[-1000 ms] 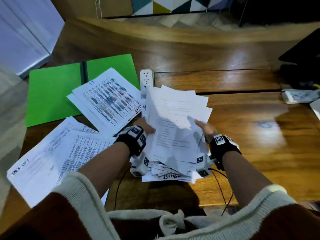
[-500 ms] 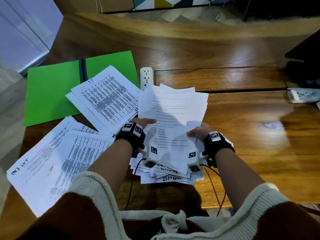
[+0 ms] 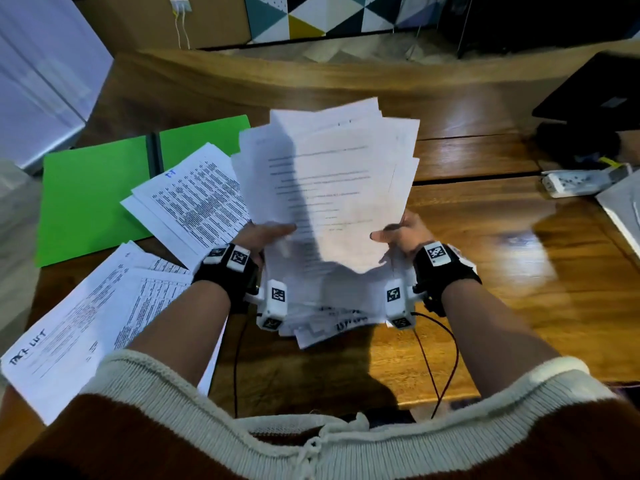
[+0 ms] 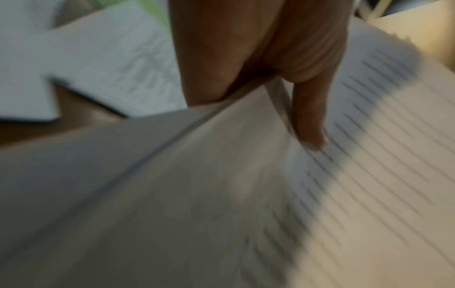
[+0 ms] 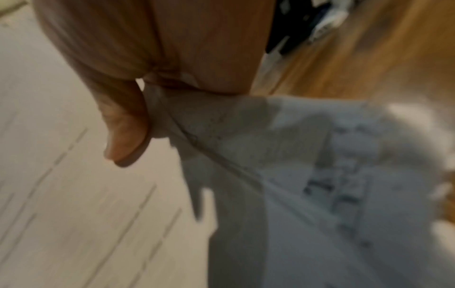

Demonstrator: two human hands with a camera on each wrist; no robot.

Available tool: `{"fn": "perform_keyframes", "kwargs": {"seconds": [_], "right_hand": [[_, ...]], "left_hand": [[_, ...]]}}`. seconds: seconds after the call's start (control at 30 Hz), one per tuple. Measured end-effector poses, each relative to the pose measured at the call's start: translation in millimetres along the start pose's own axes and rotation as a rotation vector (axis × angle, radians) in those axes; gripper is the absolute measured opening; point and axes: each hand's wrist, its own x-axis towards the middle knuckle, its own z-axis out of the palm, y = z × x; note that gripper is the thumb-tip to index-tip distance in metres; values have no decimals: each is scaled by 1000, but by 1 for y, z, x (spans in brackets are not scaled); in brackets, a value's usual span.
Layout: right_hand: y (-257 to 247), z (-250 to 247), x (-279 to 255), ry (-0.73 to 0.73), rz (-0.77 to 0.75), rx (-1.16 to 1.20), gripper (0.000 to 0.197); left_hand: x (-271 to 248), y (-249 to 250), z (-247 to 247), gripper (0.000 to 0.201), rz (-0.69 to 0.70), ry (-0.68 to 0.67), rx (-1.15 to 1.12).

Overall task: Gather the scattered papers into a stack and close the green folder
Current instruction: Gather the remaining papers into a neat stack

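Note:
A loose bundle of printed papers [image 3: 329,188] is lifted off the wooden table, tilted up toward me. My left hand [image 3: 266,233] grips its left edge, thumb on top, and my right hand [image 3: 398,233] grips its right edge. The wrist views show each thumb lying on the sheets [image 4: 369,175] [image 5: 74,194], blurred. The green folder [image 3: 90,195] lies open at the left. A few printed sheets [image 3: 194,202] overlap its right half. More papers [image 3: 86,323] lie spread at the near left.
A white power strip [image 3: 581,181] and a dark object [image 3: 595,98] sit at the right. A paper corner [image 3: 623,209] shows at the right edge. Sensor cables [image 3: 443,358] hang off the table's front edge. Bare wood [image 3: 519,271] lies right of my hands.
Both hands have raised the bundle off the table and tilted it upward; it now hides the power strip behind it. The other papers and folder have not moved.

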Motion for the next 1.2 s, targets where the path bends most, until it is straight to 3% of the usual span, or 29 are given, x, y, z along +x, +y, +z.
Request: {"fn": "perform_keyframes", "kwargs": {"seconds": [0.07,0.13,0.33,0.57,0.77,0.9,1.1,1.2], "right_hand": [[-21,4,-7,59,-103,-27,28],[-39,8,-10,117,-226,-71,18],[-77,28,-34,184,-472,-1,18],[-62,25,-49,134,-459,133,44],[-51,28,-47,87,-397,190,66],[-70,42,-49,60,-458,214,55],[-91,55,-48,108,-531,126,32],[-103,52,-52,108,-612,152,32]], "left_hand": [[-5,13,3,40,184,82,-77],[-7,31,7,36,330,173,-80],[-33,75,17,45,652,304,-68],[-38,35,3,95,671,100,-62],[-33,19,-4,85,665,33,-67],[-26,20,-9,87,641,57,-87],[-15,28,-6,45,613,264,-122],[-17,40,-1,42,640,296,-156]]}}
